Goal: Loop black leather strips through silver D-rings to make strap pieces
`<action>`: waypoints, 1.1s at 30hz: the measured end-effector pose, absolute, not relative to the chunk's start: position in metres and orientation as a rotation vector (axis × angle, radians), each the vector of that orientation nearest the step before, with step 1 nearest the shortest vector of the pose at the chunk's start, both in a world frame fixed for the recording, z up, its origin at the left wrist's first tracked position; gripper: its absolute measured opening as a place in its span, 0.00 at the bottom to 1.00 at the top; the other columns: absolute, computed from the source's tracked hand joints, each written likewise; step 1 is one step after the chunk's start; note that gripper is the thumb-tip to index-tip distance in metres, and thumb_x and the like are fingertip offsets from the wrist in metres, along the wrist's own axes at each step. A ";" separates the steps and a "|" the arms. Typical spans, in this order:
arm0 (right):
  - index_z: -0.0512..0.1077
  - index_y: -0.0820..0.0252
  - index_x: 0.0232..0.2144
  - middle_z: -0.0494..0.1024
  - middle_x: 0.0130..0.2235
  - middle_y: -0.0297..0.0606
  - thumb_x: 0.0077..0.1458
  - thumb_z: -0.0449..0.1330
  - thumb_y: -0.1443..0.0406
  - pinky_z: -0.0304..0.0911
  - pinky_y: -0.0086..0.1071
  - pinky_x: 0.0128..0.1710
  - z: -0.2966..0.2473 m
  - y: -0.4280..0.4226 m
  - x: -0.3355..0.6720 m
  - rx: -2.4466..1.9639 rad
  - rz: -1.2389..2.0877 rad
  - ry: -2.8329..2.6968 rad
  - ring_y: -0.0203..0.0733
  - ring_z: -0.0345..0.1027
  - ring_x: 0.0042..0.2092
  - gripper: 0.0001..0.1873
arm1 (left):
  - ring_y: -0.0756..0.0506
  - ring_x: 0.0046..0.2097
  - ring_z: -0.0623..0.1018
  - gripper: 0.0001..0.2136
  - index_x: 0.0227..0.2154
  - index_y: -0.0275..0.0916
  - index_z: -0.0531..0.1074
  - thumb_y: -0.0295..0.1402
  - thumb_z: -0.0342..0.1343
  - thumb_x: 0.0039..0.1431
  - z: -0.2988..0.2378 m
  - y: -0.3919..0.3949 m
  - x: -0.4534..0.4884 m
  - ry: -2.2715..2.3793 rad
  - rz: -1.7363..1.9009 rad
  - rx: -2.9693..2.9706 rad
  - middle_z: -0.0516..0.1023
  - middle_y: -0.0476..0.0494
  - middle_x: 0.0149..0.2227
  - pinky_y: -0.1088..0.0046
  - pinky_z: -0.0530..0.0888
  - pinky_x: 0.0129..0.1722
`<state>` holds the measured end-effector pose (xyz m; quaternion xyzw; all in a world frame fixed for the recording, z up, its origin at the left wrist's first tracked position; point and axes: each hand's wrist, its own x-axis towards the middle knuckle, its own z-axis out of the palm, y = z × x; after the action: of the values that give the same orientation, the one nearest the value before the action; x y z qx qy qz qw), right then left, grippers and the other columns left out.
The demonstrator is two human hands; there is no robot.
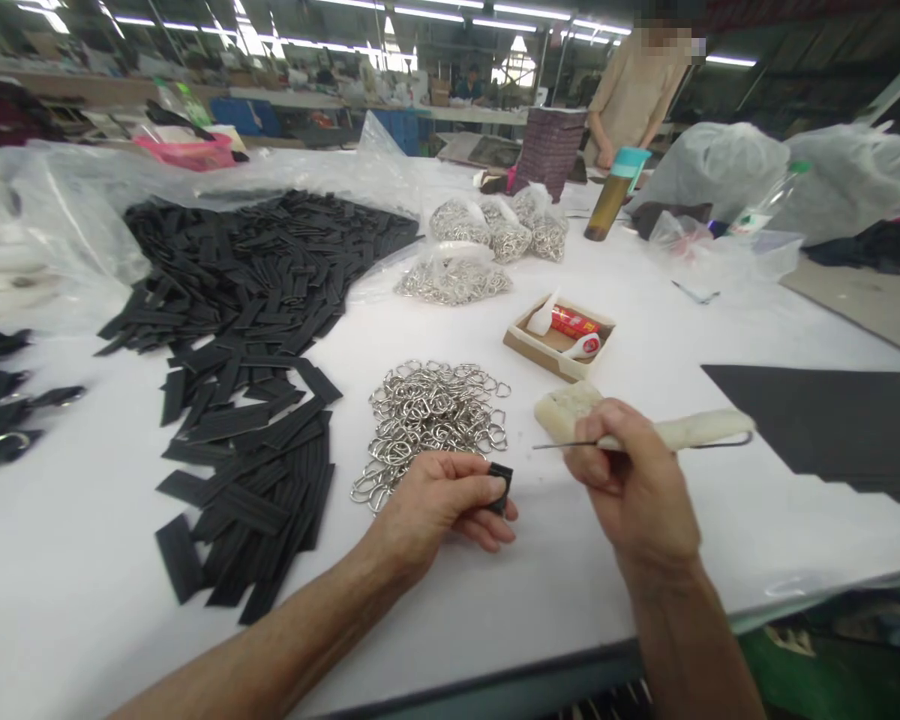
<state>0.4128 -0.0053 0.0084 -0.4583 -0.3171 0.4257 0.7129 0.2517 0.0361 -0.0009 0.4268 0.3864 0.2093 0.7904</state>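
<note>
The left hand [444, 502] pinches a short black piece [501, 484] tight between thumb and fingers, out over the table [555, 615] toward its near edge. The right hand [637, 478] is closed round a pale-handled rod [709, 430], whose thin tip points across at that piece. The gap between tip and piece is short; the tip sits to the right and a touch nearer the table's far edge. The rod's long axis runs roughly along the near edge. I make the left hand the nearer one to the heap of metal rings [439, 405], just beyond its knuckles, and to the black strips [259, 470] on the left. Bare tabletop lies between both hands and the near edge, leaving elbow room.
</note>
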 end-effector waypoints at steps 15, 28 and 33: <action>0.76 0.57 0.27 0.71 0.18 0.30 0.45 0.67 0.56 0.59 0.27 0.19 0.012 -0.035 0.409 -1.533 0.310 -1.176 0.34 0.61 0.19 0.12 | 0.51 0.19 0.74 0.07 0.21 0.31 0.73 0.31 0.61 0.43 0.001 0.036 0.251 0.899 0.604 0.859 0.78 0.41 0.24 0.81 0.71 0.17; 0.74 0.53 0.37 0.76 0.29 0.31 0.47 0.66 0.62 0.66 0.21 0.24 0.009 -0.038 0.383 -1.308 0.534 -1.131 0.34 0.69 0.27 0.11 | 0.50 0.20 0.76 0.07 0.23 0.32 0.73 0.32 0.61 0.44 0.006 0.042 0.245 0.963 0.873 0.910 0.78 0.43 0.25 0.79 0.71 0.17; 0.73 0.54 0.44 0.77 0.34 0.37 0.48 0.65 0.62 0.66 0.25 0.25 0.002 -0.042 0.391 -1.100 0.634 -1.190 0.36 0.68 0.28 0.18 | 0.49 0.22 0.77 0.07 0.26 0.32 0.73 0.31 0.62 0.44 0.017 0.042 0.239 0.971 0.943 0.855 0.79 0.41 0.31 0.78 0.71 0.16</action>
<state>0.3905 -0.0420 0.0021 -0.4831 -0.5228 0.2787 0.6447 0.2389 0.0419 0.0174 0.3831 0.4354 0.4228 0.6963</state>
